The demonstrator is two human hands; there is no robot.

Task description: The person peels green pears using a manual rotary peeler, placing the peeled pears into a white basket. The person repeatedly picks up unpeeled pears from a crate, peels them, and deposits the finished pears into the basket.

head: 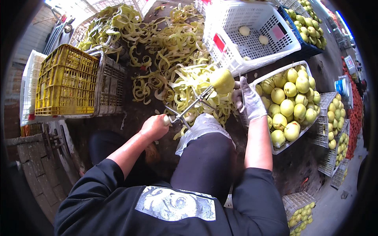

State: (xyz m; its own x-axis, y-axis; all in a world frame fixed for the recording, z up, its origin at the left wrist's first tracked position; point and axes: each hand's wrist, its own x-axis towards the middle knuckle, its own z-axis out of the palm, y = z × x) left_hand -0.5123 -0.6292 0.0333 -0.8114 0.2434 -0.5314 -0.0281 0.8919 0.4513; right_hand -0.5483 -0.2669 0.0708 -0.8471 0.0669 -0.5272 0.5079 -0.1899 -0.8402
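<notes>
My left hand (155, 126), bare, is closed around the crank handle of a metal hand-crank peeler (192, 104). On the far end of its shaft sits a yellow-green pear (222, 81). My right hand (248, 100), in a pale glove, is just right of the pear, with a thin tool (242, 85) at its fingers; its thumb points up. Whether the fingers touch the pear is unclear. Long curled peels (171, 50) lie in a heap beneath and beyond the peeler. A crate of unpeeled pears (308, 66) stands right of my right hand.
Beyond the pear is a white plastic crate (251, 63) with a few peeled pears (244, 31). A yellow crate (65, 85) stands at left beside a grey one (110, 88). A blue crate of pears (307, 53) is at upper right; stacked pear crates (324, 118) line the right.
</notes>
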